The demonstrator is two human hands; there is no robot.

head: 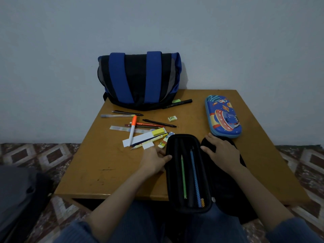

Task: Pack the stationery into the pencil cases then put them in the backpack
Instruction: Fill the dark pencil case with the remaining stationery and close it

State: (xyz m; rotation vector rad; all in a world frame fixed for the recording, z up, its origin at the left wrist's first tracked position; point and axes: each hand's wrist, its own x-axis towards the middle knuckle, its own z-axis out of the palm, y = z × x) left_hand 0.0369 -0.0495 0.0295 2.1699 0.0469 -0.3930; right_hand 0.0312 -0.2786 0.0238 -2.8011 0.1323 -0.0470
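Steadying the open black pencil case [176, 181] at the near edge of the table [105, 163], the left hand [154, 161] rests loose fingers [168, 157] on its left rim; the right hand [223, 151] lies spread on the lid [227, 190] (likely pinning it flat for loading).

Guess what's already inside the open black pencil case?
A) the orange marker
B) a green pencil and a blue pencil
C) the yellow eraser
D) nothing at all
B: a green pencil and a blue pencil lie inside the black pencil case, while the orange marker and yellow eraser lie out on the table.
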